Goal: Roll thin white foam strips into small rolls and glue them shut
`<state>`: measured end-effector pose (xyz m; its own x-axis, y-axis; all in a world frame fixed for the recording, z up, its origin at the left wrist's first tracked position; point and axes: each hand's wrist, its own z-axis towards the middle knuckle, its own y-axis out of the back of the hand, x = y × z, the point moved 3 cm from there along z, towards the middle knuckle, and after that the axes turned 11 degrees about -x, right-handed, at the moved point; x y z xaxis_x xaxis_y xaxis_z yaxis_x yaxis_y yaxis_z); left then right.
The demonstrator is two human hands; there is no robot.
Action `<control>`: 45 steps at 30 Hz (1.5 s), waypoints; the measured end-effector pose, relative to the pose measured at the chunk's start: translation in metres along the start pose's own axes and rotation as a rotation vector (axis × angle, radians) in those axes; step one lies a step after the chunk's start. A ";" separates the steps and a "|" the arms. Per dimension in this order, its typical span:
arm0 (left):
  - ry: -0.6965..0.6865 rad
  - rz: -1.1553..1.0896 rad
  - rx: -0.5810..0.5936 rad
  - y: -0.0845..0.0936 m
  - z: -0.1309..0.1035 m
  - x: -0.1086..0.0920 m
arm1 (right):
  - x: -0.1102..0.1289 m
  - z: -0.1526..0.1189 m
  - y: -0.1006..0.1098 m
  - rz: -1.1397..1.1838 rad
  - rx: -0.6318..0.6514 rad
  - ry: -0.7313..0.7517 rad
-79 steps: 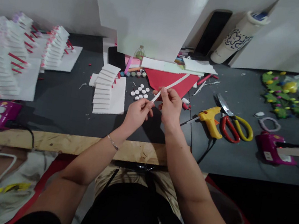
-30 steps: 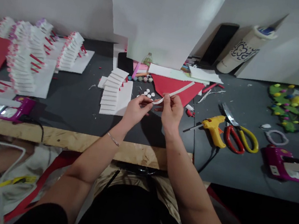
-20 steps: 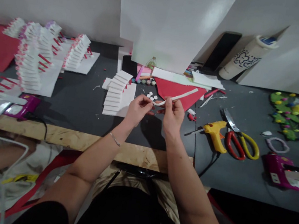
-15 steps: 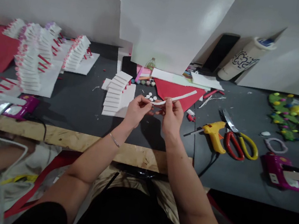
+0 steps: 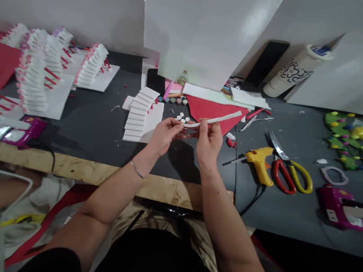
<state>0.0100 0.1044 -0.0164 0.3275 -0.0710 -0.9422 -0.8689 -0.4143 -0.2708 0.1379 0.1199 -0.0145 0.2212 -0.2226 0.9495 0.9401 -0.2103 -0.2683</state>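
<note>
A narrow white strip (image 5: 227, 117), paper or foam by its look, stretches between my two hands above the dark table. My left hand (image 5: 165, 136) pinches its left end between thumb and fingers. Further along, my right hand (image 5: 209, 145) grips the strip, and its free end sticks out to the upper right over a red sheet (image 5: 202, 108). Just beyond my fingers lie several small white discs (image 5: 183, 117). Left of my left hand is a stepped model of white slats (image 5: 137, 116) on a white base, with small red posts.
A yellow glue gun (image 5: 261, 164) and large scissors (image 5: 287, 172) with red and yellow handles lie to the right. Finished-looking stepped models (image 5: 37, 73) stand at left. A tumbler (image 5: 295, 73) and black phone (image 5: 267, 62) lean at the back. Purple boxes (image 5: 339, 206) sit on both sides. A neighbour's arm shows lower left.
The strip's free end has shifted slightly to the right and shows a wider face. Both hands keep their hold in nearly the same place; the view has shifted a little.
</note>
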 end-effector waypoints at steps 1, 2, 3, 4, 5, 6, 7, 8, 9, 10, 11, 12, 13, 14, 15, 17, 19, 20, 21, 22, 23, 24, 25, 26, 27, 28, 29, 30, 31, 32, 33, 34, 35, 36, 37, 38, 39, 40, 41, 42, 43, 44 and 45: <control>-0.048 0.043 -0.023 0.001 0.000 -0.001 | 0.001 -0.002 0.000 -0.025 0.001 0.018; -0.105 0.093 -0.046 0.003 0.001 -0.002 | 0.003 -0.003 0.000 -0.054 0.009 0.038; -0.167 0.148 -0.069 0.004 0.001 -0.003 | 0.003 -0.005 -0.001 -0.081 0.024 0.056; -0.228 0.201 -0.093 0.006 0.001 -0.005 | 0.004 -0.007 -0.002 -0.101 0.045 0.068; -0.280 0.251 -0.114 0.007 0.001 -0.006 | 0.004 -0.009 -0.003 -0.109 0.067 0.071; -0.325 0.295 -0.132 0.009 0.001 -0.008 | 0.003 -0.011 -0.005 -0.102 0.085 0.064; -0.364 0.332 -0.147 0.010 0.001 -0.009 | 0.002 -0.012 -0.007 -0.084 0.094 0.049; -0.400 0.366 -0.161 0.011 0.001 -0.010 | 0.001 -0.013 -0.009 -0.061 0.097 0.028; -0.437 0.396 -0.177 0.011 0.000 -0.012 | -0.001 -0.014 -0.011 -0.037 0.096 0.005; -0.475 0.424 -0.196 0.012 -0.001 -0.013 | -0.003 -0.015 -0.013 -0.017 0.090 -0.016; -0.515 0.453 -0.215 0.012 -0.002 -0.014 | -0.006 -0.015 -0.014 0.000 0.081 -0.036; -0.551 0.476 -0.235 0.012 -0.003 -0.015 | -0.008 -0.015 -0.016 0.015 0.071 -0.054; -0.577 0.490 -0.249 0.012 -0.004 -0.015 | -0.011 -0.016 -0.016 0.030 0.061 -0.072; -0.593 0.495 -0.255 0.012 -0.004 -0.015 | -0.013 -0.016 -0.017 0.046 0.053 -0.090; -0.598 0.492 -0.252 0.012 -0.005 -0.015 | -0.015 -0.016 -0.017 0.062 0.046 -0.107; -0.596 0.484 -0.239 0.011 -0.005 -0.014 | -0.018 -0.015 -0.018 0.096 0.046 -0.134; -0.585 0.481 -0.223 0.010 -0.005 -0.014 | -0.018 -0.014 -0.018 0.121 0.049 -0.145; -0.573 0.473 -0.213 0.010 -0.005 -0.013 | -0.018 -0.014 -0.017 0.130 0.048 -0.145; -0.557 0.459 -0.197 0.009 -0.006 -0.013 | -0.018 -0.013 -0.017 0.137 0.043 -0.143; -0.541 0.439 -0.178 0.009 -0.006 -0.012 | -0.017 -0.011 -0.017 0.143 0.037 -0.140; -0.526 0.419 -0.153 0.008 -0.005 -0.012 | -0.017 -0.010 -0.016 0.146 0.031 -0.138; -0.513 0.402 -0.130 0.008 -0.005 -0.012 | -0.017 -0.009 -0.016 0.148 0.026 -0.140; -0.503 0.393 -0.112 0.008 -0.004 -0.011 | -0.018 -0.008 -0.015 0.147 0.021 -0.146; -0.493 0.390 -0.101 0.008 -0.003 -0.011 | -0.019 -0.007 -0.015 0.145 0.017 -0.156; -0.482 0.390 -0.098 0.009 -0.002 -0.011 | -0.020 -0.006 -0.014 0.142 0.019 -0.172; -0.469 0.389 -0.099 0.010 -0.001 -0.011 | -0.021 -0.005 -0.014 0.140 0.025 -0.189; -0.455 0.386 -0.102 0.011 0.001 -0.011 | -0.022 -0.004 -0.014 0.141 0.033 -0.207; -0.441 0.378 -0.103 0.012 0.002 -0.010 | -0.024 -0.003 -0.014 0.146 0.045 -0.224; -0.426 0.363 -0.097 0.013 0.004 -0.010 | -0.025 -0.002 -0.014 0.154 0.058 -0.242; -0.414 0.345 -0.084 0.013 0.005 -0.010 | -0.026 -0.001 -0.014 0.164 0.069 -0.260; -0.406 0.327 -0.067 0.013 0.005 -0.009 | -0.027 0.000 -0.013 0.174 0.076 -0.278; -0.403 0.314 -0.049 0.013 0.005 -0.009 | -0.028 0.001 -0.013 0.184 0.077 -0.295; -0.404 0.309 -0.033 0.012 0.005 -0.009 | -0.029 0.002 -0.012 0.193 0.075 -0.311; -0.407 0.308 -0.020 0.012 0.004 -0.009 | -0.030 0.003 -0.011 0.199 0.071 -0.323; -0.407 0.308 -0.012 0.011 0.004 -0.008 | -0.030 0.003 -0.011 0.202 0.066 -0.328; -0.401 0.305 -0.008 0.011 0.004 -0.008 | -0.029 0.004 -0.010 0.200 0.060 -0.325; -0.389 0.296 -0.009 0.010 0.004 -0.007 | -0.028 0.004 -0.009 0.192 0.053 -0.311; -0.369 0.280 -0.013 0.010 0.004 -0.007 | -0.026 0.004 -0.009 0.176 0.043 -0.285; -0.346 0.260 -0.022 0.010 0.005 -0.006 | -0.023 0.003 -0.008 0.152 0.030 -0.247; -0.319 0.239 -0.034 0.010 0.006 -0.005 | -0.020 0.002 -0.007 0.120 0.013 -0.198; -0.292 0.220 -0.048 0.010 0.008 -0.004 | -0.017 0.001 -0.007 0.083 0.002 -0.144; -0.266 0.203 -0.066 0.011 0.009 -0.003 | -0.014 -0.001 -0.006 0.041 -0.002 -0.087; -0.241 0.190 -0.083 0.012 0.010 -0.002 | -0.011 -0.003 -0.006 -0.008 0.003 -0.033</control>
<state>-0.0043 0.1088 -0.0197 0.0562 0.0587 -0.9967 -0.8698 -0.4873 -0.0777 0.1291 0.1206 -0.0240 0.2225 -0.1896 0.9563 0.9424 -0.2094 -0.2608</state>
